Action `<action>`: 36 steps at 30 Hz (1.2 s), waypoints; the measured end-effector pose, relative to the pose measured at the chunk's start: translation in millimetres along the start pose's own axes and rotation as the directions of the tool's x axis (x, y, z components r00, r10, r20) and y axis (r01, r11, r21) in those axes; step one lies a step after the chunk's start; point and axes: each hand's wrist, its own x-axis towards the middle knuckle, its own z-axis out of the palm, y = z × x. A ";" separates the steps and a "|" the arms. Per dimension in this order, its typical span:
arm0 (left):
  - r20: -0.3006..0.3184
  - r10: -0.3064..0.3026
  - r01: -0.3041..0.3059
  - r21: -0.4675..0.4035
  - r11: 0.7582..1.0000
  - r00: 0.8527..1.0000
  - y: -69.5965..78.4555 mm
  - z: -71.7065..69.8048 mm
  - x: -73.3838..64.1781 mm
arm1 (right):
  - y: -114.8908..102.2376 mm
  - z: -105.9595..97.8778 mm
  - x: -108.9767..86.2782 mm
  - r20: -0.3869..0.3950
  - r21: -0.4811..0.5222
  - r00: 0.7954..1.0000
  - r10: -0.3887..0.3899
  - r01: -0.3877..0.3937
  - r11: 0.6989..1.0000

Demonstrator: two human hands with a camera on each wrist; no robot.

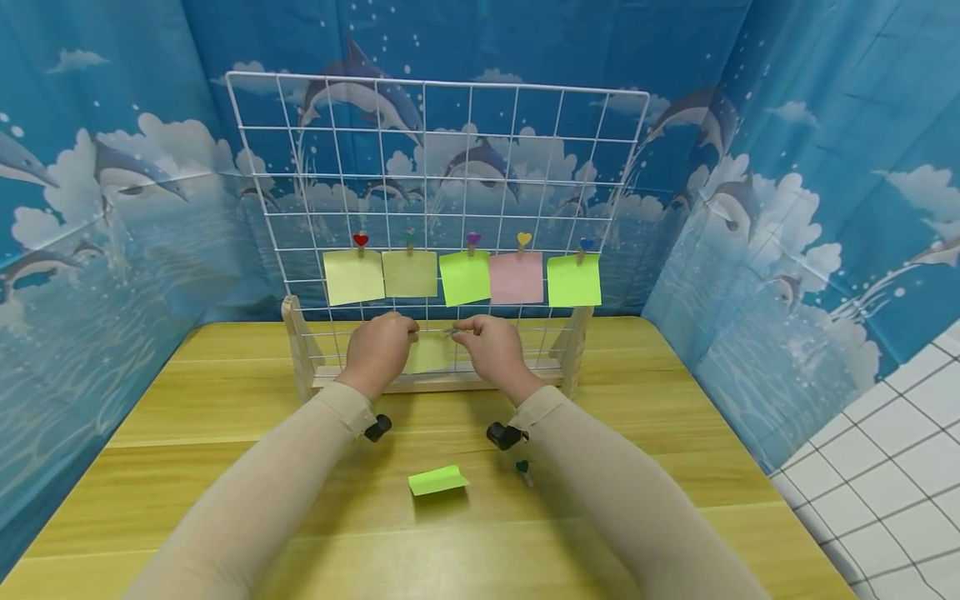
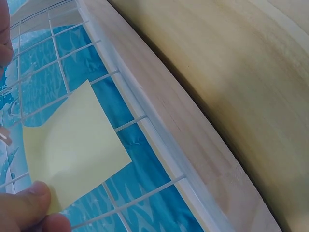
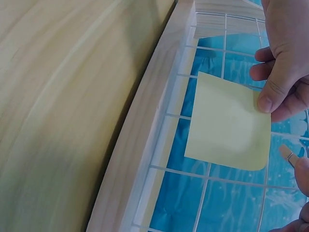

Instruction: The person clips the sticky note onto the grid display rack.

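Observation:
My left hand [image 1: 378, 352] pinches a pale yellow sticky note [image 2: 77, 145] by one edge, in front of the lower part of a white wire grid [image 1: 470, 179]. The note also shows in the right wrist view, lying close against the wires. A small wooden clothespin [image 3: 288, 153] is pinched in the fingers of my right hand [image 1: 493, 348], beside the note and apart from it. Above both hands hangs a row of sticky notes, among them a pink note [image 1: 517, 278], each under a clothespin with a coloured heart, such as a red heart [image 1: 361, 239].
A folded bright green sticky note [image 1: 438, 481] lies on the wooden table [image 1: 360, 533]. Near my right forearm lies a clothespin with a dark green heart [image 1: 522, 468]. Wooden feet [image 1: 298, 346] hold up the grid. A blue dolphin-print curtain [image 1: 112, 167] surrounds the table.

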 end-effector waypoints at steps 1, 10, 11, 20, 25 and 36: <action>0.000 -0.001 0.001 0.000 1.000 1.000 -0.1 0.2 0.2 | -0.2 0.7 1.1 -0.002 -0.002 1.000 -0.003 0.003 1.000; 0.022 -0.032 0.032 -0.015 0.999 0.999 -0.2 1.7 3.1 | -0.2 6.8 8.8 0.007 0.015 1.000 -0.022 0.022 1.000; 0.023 -0.034 0.034 -0.016 0.999 0.999 -0.2 1.8 3.3 | -0.3 7.2 9.5 0.006 0.015 1.000 -0.022 0.022 1.000; 0.031 -0.037 0.037 -0.001 0.999 0.999 -0.4 1.9 4.2 | -0.8 11.4 14.4 0.018 -0.010 0.999 -0.028 0.028 1.000; 0.033 -0.041 0.041 0.003 0.999 0.999 -0.6 2.9 5.0 | -1.9 12.2 16.8 0.019 -0.036 1.000 -0.020 0.020 0.999; 0.014 -0.012 0.011 0.019 1.000 1.000 -2.9 4.8 5.7 | -7.0 13.2 23.0 0.060 -0.094 0.998 0.008 -0.002 0.996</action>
